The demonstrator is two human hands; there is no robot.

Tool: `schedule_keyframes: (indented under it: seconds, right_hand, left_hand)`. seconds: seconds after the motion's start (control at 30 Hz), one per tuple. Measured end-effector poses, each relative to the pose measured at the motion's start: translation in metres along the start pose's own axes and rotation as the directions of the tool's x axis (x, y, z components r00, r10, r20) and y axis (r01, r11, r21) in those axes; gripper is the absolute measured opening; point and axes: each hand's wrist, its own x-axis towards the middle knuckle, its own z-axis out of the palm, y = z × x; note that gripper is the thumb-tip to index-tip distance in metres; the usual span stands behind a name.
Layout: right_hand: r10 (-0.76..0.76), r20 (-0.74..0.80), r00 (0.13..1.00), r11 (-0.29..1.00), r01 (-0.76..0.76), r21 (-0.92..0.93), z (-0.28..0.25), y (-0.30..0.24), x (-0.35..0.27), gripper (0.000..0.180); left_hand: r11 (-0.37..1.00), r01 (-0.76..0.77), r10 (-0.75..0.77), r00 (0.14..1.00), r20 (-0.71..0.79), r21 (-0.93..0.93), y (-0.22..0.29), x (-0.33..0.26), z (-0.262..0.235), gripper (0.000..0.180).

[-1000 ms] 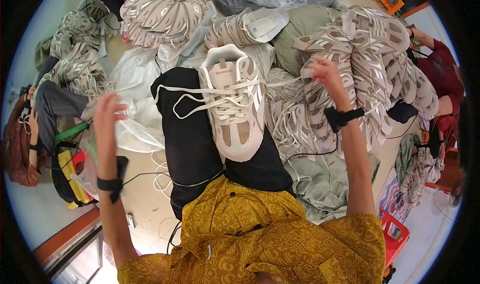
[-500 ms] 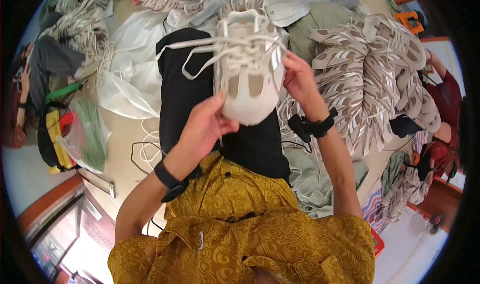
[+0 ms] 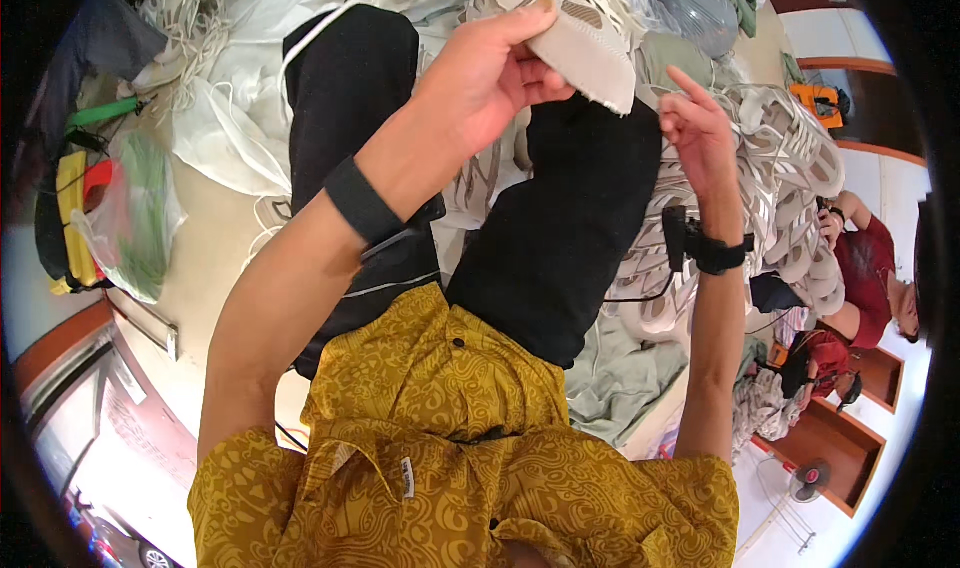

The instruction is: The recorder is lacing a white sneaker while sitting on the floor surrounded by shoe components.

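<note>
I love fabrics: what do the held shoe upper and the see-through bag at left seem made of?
The shoe upper: perhaps matte leather or synthetic, given its smooth, dull surface; brownish insets, finely textured, resemble mesh. The see-through bag: probably glossy plastic, judging by creases and shine.

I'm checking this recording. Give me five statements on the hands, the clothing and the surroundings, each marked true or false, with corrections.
1. The left hand grips a beige shoe upper. True.
2. Both hands grip its toe. False: only the left does; the right hand is raised apart from it.
3. A heap of shoe uppers lies to the right of the black trousers. True.
4. Just one wrist wears a band. False: there is a left wristband and a right wristband, both black.
5. The wearer's shirt is plain blue. False: it is mustard yellow with a swirling pattern.
</note>
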Motion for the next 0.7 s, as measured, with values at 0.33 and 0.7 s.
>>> schedule_keyframes:
  seconds: [0.33,0.7]
  right_hand:
    - [0.193,0.138,0.972,0.887,-0.113,-0.448,0.01,0.002,-0.019,0.031]
    - [0.199,0.351,0.915,0.44,0.237,-0.866,-0.02,0.102,0.023,0.033]
  left_hand:
    - [0.993,0.054,-0.098,0.87,-0.484,-0.103,-0.038,0.007,-0.056,0.022]
    - [0.992,0.113,-0.12,0.832,-0.542,-0.047,-0.02,-0.001,-0.104,0.026]
